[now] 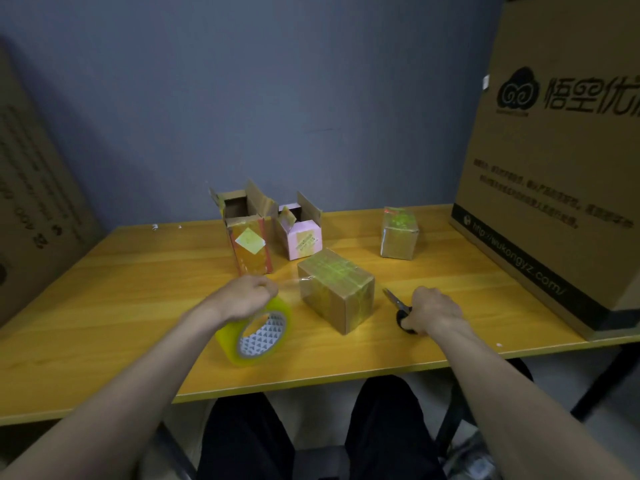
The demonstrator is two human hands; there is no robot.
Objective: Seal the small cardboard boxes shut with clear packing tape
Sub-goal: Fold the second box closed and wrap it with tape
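A small closed cardboard box [335, 289], wrapped in shiny tape, sits mid-table. A strip of clear tape [290, 280] stretches from its left top edge to my left hand [247, 296], which grips the yellowish tape roll [258, 332] standing on edge on the table. Right of the box, my right hand [433, 315] holds black-handled scissors [398, 303], blades pointing toward the box's right side. Behind stand two open boxes, a tall brown one [249, 237] and a pink one [301, 233]. A taped box [399, 233] sits at the back right.
A very large printed carton [554, 150] fills the table's right side. Another big carton [31, 188] leans at the left beyond the wooden table [121, 323]. A blue-grey wall stands behind. My knees show under the front edge.
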